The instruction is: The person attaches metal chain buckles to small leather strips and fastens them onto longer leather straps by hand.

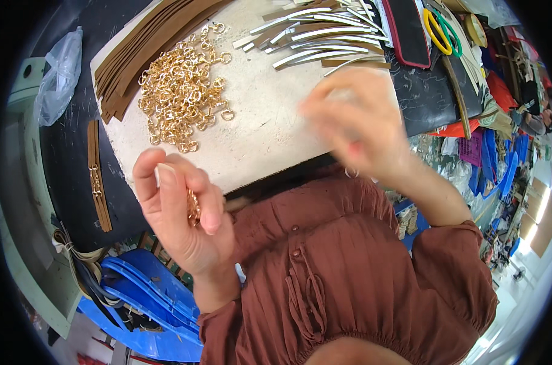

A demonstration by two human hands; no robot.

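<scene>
My left hand [182, 210] is curled closed at the near left edge of the pale board [270, 121]. Gold chain links [194, 208] show between its fingers and palm. Over the right part of the board is my right hand [361, 121], smeared by motion. Its fingers are bent, and whether they hold anything cannot be made out. A heap of gold chain pieces with rings [182, 91] lies on the board beyond my left hand. Behind the heap, brown strips [148, 45] are stacked side by side. White-edged brown strips [324, 36] lie loosely at the far right of the board.
Joined brown strips with gold links [96, 176] lie on the black tabletop at left, near a clear plastic bag [60, 76]. At far right are a red-edged dark phone [405, 30], scissors with yellow and green handles [443, 31] and a wooden stick [457, 94]. Blue plastic [148, 298] sits below left.
</scene>
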